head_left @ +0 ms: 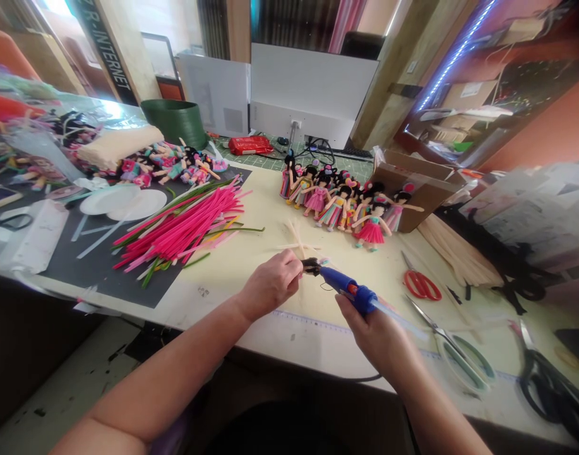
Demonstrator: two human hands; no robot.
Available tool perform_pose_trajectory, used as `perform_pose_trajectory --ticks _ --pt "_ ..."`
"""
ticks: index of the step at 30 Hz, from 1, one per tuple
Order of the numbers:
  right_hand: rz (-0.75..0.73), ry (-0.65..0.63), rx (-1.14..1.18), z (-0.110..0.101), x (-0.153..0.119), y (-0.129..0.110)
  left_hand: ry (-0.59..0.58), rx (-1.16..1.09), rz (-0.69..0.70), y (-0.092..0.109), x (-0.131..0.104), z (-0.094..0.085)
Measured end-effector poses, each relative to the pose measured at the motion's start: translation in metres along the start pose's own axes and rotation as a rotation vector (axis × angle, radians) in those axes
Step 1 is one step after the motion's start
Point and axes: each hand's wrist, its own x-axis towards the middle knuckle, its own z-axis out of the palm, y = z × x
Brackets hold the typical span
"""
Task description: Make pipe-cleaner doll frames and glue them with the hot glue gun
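Observation:
My left hand (276,281) is closed round a small black piece (310,266), its fingers pinched together near the middle of the table. In my right hand (372,322) is a blue glue gun (341,282), whose tip points left and meets or nearly meets the black piece. A clear glue stick (396,317) sticks out of the gun's back end. Thin cream strips (297,237) lie crossed just beyond my left hand. The far end of the black piece shows a bit of pale colour, too small to make out.
Pink and green stems (185,227) are heaped at left, near white plates (137,203). Small dolls (334,202) stand behind my hands beside a cardboard box (415,183). Red scissors (422,284), green-handled scissors (464,360) and black scissors (549,385) lie at right.

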Motion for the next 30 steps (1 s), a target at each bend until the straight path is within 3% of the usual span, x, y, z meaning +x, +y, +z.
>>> perform_pose_trajectory --ticks 3,5,10,13,17,21,26,30 --pt "-0.006 0.064 0.003 -0.002 -0.002 -0.003 0.008 -0.012 -0.004 -0.001 0.000 0.000" --pt "0.055 0.041 0.094 -0.007 -0.005 -0.008 0.015 -0.017 -0.006 -0.001 0.000 0.000" --pt "0.264 -0.037 0.544 -0.028 -0.015 -0.017 0.042 -0.096 -0.075 -0.001 0.002 -0.004" --pt "0.257 0.048 0.740 -0.042 -0.023 -0.006 0.061 -0.206 -0.166 -0.002 0.003 -0.008" --pt "0.286 0.206 0.838 -0.054 -0.026 0.027 0.135 -0.374 -0.244 -0.006 0.005 -0.013" --pt "0.407 0.256 0.806 -0.053 -0.007 0.062 0.182 -0.475 -0.332 -0.009 0.012 -0.018" --pt "0.466 0.070 0.521 -0.042 0.029 0.095 0.189 -0.500 -0.348 -0.001 0.026 -0.026" --pt "0.448 0.056 0.371 -0.034 0.042 0.116 0.153 -0.604 -0.347 0.010 0.033 -0.029"
